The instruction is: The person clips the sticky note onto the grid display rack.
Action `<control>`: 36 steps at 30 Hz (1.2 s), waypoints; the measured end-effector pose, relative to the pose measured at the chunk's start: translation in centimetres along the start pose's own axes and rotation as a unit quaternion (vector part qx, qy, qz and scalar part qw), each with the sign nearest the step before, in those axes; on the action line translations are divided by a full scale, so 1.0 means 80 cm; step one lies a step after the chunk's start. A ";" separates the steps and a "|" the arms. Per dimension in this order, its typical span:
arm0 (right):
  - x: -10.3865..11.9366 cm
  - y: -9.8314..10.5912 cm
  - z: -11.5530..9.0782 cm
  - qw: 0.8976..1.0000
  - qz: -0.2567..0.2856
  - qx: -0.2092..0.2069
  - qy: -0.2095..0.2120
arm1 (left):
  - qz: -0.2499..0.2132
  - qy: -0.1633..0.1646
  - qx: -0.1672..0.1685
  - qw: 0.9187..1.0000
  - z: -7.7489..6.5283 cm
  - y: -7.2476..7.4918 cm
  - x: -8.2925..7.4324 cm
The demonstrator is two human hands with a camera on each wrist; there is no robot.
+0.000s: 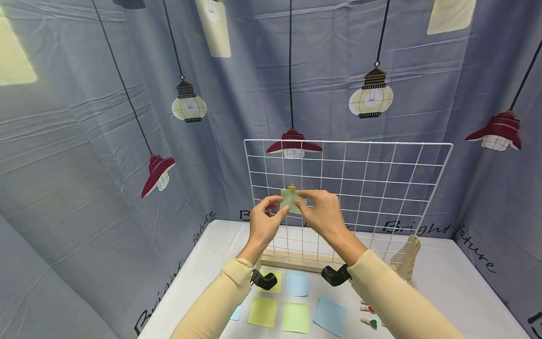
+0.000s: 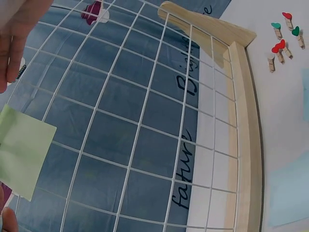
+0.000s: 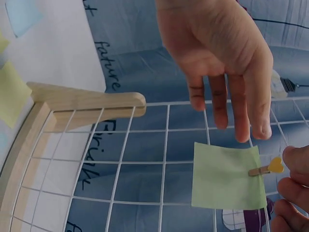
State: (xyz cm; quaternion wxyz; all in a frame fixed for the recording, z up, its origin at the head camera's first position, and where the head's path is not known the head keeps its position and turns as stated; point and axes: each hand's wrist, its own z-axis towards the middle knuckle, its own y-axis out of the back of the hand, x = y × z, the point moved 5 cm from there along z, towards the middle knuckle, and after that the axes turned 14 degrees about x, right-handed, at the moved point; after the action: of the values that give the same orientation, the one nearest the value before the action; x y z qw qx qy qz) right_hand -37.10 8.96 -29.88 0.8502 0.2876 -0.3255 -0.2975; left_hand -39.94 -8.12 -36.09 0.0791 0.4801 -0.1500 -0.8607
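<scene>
A pale green sticky note [image 1: 292, 201] hangs at the white wire grid [image 1: 372, 188]. A small wooden clothespin with a yellow heart [image 3: 275, 166] is clipped on the note's upper edge. My left hand [image 1: 265, 222] is raised at the note's left side; its fingers [image 3: 236, 106] look loose and extended in the right wrist view. At the note's right side is my right hand [image 1: 325, 214], thumb and forefinger overlapping the note in the head view. Its fingers [image 2: 14, 53] look straight in the left wrist view. Whether either hand touches the note is hard to tell.
The grid stands in a wooden base [image 1: 296, 261] with a wooden side foot [image 1: 406, 259] on a white table [image 1: 436, 282]. Yellow [image 1: 262, 311], light green [image 1: 296, 318] and blue notes [image 1: 330, 316] lie in front. Several heart clothespins [image 2: 299, 36] lie at the right. Printed curtains surround the table.
</scene>
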 end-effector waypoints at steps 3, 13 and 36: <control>-0.003 0.002 -0.005 1.000 0.003 -0.001 -0.003 | -0.003 0.001 0.003 1.000 -0.002 0.000 0.000; -0.011 0.009 -0.026 0.999 0.019 0.023 -0.039 | -0.003 -0.006 0.015 1.000 -0.012 -0.002 -0.004; -0.041 0.025 -0.097 0.993 0.061 0.046 -0.086 | 0.007 -0.032 0.083 0.996 -0.045 -0.011 0.004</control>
State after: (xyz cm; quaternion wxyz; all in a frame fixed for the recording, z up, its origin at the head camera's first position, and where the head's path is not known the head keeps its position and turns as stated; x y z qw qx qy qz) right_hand -32.84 14.84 -34.60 0.8213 0.2796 -0.4277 -0.2537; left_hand -37.06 -8.02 -38.40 0.0408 0.4563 -0.2267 -0.8595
